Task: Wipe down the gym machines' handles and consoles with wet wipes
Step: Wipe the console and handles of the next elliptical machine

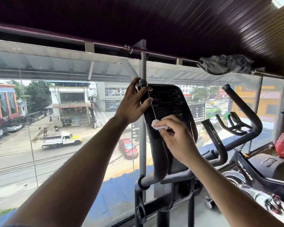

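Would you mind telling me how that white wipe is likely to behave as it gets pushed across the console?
The wipe looks soft and floppy: it is crumpled into a wad in the right hand, so it probably bunches rather than sliding flat. It seems very light, held by the fingertips alone. The console may rock under pressure, since the left hand grips its edge.

Open air left of the console (pixel 169 102) up to the window pane (pixel 56 112); bike handlebars (pixel 243 115) crowding the right
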The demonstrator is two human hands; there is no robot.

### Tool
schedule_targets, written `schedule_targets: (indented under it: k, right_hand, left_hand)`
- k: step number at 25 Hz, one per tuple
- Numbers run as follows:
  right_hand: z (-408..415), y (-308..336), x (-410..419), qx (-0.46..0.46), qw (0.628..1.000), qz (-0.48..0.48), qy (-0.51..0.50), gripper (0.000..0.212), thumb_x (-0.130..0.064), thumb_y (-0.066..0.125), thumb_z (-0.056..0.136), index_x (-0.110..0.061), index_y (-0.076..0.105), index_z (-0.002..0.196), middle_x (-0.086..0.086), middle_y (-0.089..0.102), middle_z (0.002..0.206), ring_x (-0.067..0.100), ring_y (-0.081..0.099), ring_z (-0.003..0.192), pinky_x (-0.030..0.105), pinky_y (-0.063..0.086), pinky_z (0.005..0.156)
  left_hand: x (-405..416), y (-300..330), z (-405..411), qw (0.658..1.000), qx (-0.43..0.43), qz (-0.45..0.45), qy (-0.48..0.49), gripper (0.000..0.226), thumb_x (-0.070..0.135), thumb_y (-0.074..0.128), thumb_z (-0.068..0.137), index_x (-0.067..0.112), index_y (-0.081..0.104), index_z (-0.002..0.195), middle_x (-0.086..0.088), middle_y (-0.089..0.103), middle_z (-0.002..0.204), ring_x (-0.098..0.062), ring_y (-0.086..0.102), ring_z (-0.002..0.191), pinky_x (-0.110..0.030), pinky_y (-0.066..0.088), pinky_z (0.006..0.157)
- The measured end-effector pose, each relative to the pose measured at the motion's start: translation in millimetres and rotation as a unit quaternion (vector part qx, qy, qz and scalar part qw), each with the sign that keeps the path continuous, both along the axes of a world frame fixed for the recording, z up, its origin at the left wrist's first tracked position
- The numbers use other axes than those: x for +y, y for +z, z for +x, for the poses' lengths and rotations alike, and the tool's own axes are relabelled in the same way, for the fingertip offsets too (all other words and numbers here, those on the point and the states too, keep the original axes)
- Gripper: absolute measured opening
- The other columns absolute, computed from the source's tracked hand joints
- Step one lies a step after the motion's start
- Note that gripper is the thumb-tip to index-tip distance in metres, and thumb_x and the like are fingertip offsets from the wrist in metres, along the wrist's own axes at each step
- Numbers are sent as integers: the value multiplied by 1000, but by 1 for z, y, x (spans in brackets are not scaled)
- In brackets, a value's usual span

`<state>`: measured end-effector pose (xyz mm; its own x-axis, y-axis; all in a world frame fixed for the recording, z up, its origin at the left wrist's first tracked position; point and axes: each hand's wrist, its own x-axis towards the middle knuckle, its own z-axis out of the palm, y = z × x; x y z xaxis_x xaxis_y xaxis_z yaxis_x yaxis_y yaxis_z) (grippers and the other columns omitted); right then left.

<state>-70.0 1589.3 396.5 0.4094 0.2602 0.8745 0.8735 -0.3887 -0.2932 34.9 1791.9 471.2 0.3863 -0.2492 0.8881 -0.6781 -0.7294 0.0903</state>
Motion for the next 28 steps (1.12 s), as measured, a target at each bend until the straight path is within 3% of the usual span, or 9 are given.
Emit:
schedule_targets:
  k: [4, 7, 9, 15, 19, 22, 24, 26, 28]
  right_hand:
    - [-19, -40, -21, 38, 998, -6, 53, 24, 10, 60, 95, -8, 72, 104, -4, 63, 109, 18, 66, 108, 23, 56, 85]
    - [-11, -25, -34, 58, 996, -24, 58, 23, 8, 63, 94, -11, 73, 102, -5, 65, 106, 20, 67, 102, 32, 60, 83]
    - [7, -3, -28, 43, 999, 15, 29, 22, 7, 64, 94, -11, 73, 102, -5, 66, 106, 18, 67, 104, 38, 60, 86]
    - [10, -11, 5, 57, 993, 94, 39, 27, 13, 61, 92, -10, 71, 100, -7, 67, 106, 8, 67, 104, 17, 50, 89]
    - [-21, -45, -20, 28, 998, 27, 52, 22, 14, 60, 93, -4, 72, 100, -1, 65, 107, 14, 67, 103, 23, 56, 85]
    - [-29, -25, -32, -47, 993, -108, -1, 21, 6, 64, 94, -9, 75, 104, -6, 63, 106, 13, 65, 101, 30, 57, 85]
    - [-28, 8, -18, -174, 955, -222, -94, 21, 0, 63, 95, -11, 74, 109, -3, 62, 108, 17, 59, 100, 30, 56, 84]
    - [-21, 38, 10, -280, 874, -359, -170, 22, 3, 62, 93, -12, 72, 105, 0, 60, 108, 23, 56, 101, 31, 55, 84]
    - [-9, 55, 36, -310, 789, -482, -220, 21, 7, 63, 86, -13, 68, 92, 2, 60, 98, 29, 56, 101, 35, 54, 81]
  left_hand:
    - [-1, -2, 0, 1000, 4, -8, 2, 51, 54, 43, 99, 28, 57, 141, -9, 20, 166, -22, 19, 155, -30, 25, 109]
    - [-5, -5, 1, 1000, 7, -22, -8, 52, 55, 41, 99, 27, 57, 140, -8, 19, 167, -24, 19, 156, -31, 26, 110]
    - [-4, -5, 1, 1000, 9, -27, -12, 52, 56, 40, 100, 28, 57, 140, -7, 17, 167, -24, 20, 156, -31, 28, 108]
    - [-3, -5, 0, 1000, 3, -23, -9, 51, 55, 41, 100, 28, 56, 141, -7, 18, 168, -20, 21, 155, -33, 30, 109]
    - [-4, -6, 1, 999, 6, -29, -16, 48, 50, 44, 101, 28, 56, 142, -7, 19, 166, -18, 23, 154, -31, 30, 108]
    - [-3, -6, 6, 1000, -16, -16, -5, 50, 51, 44, 101, 27, 56, 143, -10, 24, 164, -25, 23, 154, -35, 30, 112]
    - [-1, -5, 7, 999, -36, -7, 2, 51, 52, 45, 100, 24, 58, 141, -13, 28, 160, -29, 28, 151, -37, 29, 114]
    - [0, -3, 5, 998, -57, 2, 2, 52, 53, 44, 100, 22, 62, 138, -15, 33, 156, -31, 35, 144, -39, 32, 112]
    - [2, -1, 4, 997, -73, 14, 0, 53, 54, 44, 100, 19, 64, 136, -17, 37, 153, -31, 41, 136, -39, 36, 108]
